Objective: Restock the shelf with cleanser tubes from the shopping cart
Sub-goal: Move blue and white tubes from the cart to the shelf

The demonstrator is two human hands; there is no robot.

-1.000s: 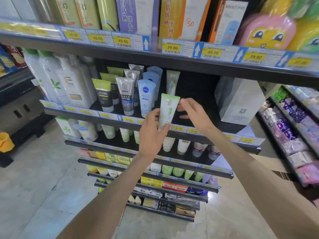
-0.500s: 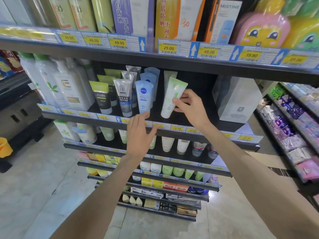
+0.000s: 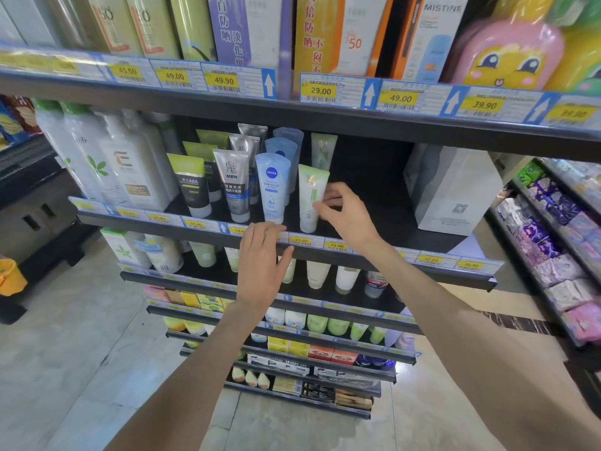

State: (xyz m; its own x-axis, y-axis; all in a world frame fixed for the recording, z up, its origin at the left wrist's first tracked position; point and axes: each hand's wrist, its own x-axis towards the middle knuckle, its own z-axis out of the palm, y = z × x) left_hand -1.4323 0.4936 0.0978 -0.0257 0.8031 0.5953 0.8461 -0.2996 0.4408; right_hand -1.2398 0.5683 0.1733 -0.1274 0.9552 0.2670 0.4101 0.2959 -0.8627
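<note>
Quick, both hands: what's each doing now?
Left hand: open, holding nothing, by the shelf edge.
Right hand: fingers pinch the green-white tube.

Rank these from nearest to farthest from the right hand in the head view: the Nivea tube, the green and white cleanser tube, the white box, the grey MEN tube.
1. Green and white cleanser tube: touched by the right hand.
2. Nivea tube: next to the left.
3. Grey MEN tube: one further left.
4. White box: far right of the shelf.
</note>
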